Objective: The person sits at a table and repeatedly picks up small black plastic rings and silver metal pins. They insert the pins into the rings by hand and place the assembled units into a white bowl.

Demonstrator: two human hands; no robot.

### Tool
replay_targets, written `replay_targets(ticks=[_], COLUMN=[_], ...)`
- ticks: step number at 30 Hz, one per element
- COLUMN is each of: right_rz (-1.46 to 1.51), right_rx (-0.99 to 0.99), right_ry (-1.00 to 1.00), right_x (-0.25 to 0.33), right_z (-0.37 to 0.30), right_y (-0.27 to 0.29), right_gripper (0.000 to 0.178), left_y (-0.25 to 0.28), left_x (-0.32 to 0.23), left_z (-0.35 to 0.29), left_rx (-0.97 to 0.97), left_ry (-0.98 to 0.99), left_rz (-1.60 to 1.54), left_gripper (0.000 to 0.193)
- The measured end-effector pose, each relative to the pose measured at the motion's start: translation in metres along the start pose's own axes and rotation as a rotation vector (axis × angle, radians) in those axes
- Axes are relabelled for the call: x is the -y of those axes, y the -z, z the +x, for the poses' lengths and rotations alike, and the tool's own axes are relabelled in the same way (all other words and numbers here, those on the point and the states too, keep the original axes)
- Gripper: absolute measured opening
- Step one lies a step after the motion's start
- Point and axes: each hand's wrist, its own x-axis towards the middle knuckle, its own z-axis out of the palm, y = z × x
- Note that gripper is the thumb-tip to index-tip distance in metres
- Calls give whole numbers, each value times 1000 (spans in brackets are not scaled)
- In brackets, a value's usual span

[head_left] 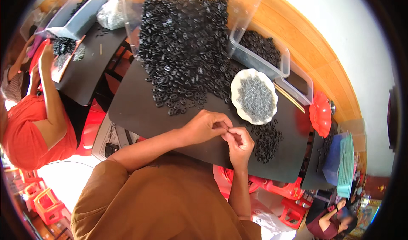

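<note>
Heap of black links [182, 48] far, scalloped white bowl [234, 89] just beyond right hand [241, 148], small black parts [267, 142] farther right. Left hand [204, 127] meets right, both pinched at fingertips; any piece between them hidden, axis unreadable.

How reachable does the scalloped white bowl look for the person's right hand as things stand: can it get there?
Probably yes: the scalloped white bowl is close ahead of the right hand, with nothing tall between them. The right hand meets the left hand, though, so may need freeing first.
</note>
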Motion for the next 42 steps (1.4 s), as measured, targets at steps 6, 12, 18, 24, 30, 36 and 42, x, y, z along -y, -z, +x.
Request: replay_targets(ticks=[6, 12, 18, 24, 30, 36, 42], right_rz=[40, -63, -392, -412, -366, -352, -354], right_rx=[23, 24, 35, 41, 19, 16, 2], right_ry=[-27, 24, 219, 211, 183, 155, 138], right_x=[-5, -2, 15, 15, 10, 7, 5], right_z=[-1, 2, 9, 6, 7, 8, 7], right_y=[0, -5, -12, -11, -12, -13, -13], right_gripper=[13, 13, 19, 16, 16, 16, 15], left_y=[3, 6, 4, 15, 78, 87, 88], left_x=[1, 1, 7, 5, -18, -16, -2], left_z=[-8, -14, -19, -26, -27, -8, 8], left_rx=[-5, -57, -75, -115, -243, -278, -167], left_ry=[-41, -160, -224, -308, -236, -231, -219], left_rz=[28, 184, 306, 518, 890, 966, 1096], left_gripper=[16, 16, 13, 15, 7, 16, 19])
